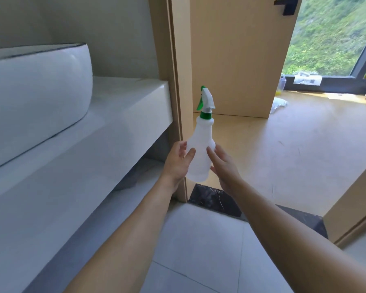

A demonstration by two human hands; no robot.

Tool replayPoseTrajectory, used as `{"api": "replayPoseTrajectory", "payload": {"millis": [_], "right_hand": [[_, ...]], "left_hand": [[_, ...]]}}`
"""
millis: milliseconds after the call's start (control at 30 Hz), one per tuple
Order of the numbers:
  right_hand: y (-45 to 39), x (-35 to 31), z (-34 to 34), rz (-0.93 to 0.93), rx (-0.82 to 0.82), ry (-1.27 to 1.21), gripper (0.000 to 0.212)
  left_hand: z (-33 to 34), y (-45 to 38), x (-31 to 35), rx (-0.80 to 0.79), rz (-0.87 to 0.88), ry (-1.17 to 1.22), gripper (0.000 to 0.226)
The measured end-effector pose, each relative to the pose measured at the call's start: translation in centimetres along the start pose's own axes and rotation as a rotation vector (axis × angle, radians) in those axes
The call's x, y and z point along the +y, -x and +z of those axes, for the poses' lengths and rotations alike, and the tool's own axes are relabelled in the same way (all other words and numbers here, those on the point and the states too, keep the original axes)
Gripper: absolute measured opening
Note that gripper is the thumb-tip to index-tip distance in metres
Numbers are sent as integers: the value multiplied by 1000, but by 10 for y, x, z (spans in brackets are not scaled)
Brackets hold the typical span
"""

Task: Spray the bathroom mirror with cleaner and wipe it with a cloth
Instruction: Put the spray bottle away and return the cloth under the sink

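Note:
A translucent white spray bottle [200, 149] with a green collar and a white-and-green trigger head stands upright in the air in front of the door frame. My left hand [178, 161] holds its lower body, thumb on the front and fingers round the back. My right hand [222, 166] lies against the bottle's right side with fairly straight fingers, its thumb touching the front. No mirror and no cloth are in view.
A white vessel basin [36, 98] sits on a pale vanity counter [106, 123] at the left, with a shelf underneath. A wooden door frame [178, 81] and an open door [241, 60] stand ahead; a black threshold [216, 199] leads to a wooden floor and a window.

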State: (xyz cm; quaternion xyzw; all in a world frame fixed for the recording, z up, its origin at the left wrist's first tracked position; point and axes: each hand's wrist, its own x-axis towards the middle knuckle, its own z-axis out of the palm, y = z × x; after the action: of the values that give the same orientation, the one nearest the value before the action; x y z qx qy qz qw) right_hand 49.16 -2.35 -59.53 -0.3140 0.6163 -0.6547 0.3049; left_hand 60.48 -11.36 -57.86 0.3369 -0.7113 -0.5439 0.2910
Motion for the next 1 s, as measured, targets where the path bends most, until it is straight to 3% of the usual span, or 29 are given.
{"api": "replayPoseTrajectory", "payload": {"millis": [167,267,400,500,800,1000], "right_hand": [[-11,64,23,131,13,-95,43],[-9,101,43,239,-33,-173,41],[-6,136,81,330,-158,-300,52],[-4,146,108,418,-167,-368,42],[-9,162,191,557,-277,-238,47],[-15,149,224,507,-402,-111,45]], "left_hand": [[-3,-2,-58,58,6,-67,39],[-16,8,-93,123,-17,-148,44],[-46,20,-123,188,-54,-273,33],[-76,24,-138,199,-128,-331,35],[-135,45,-170,322,-268,-361,40],[-159,61,-173,467,-322,-282,43]]}}
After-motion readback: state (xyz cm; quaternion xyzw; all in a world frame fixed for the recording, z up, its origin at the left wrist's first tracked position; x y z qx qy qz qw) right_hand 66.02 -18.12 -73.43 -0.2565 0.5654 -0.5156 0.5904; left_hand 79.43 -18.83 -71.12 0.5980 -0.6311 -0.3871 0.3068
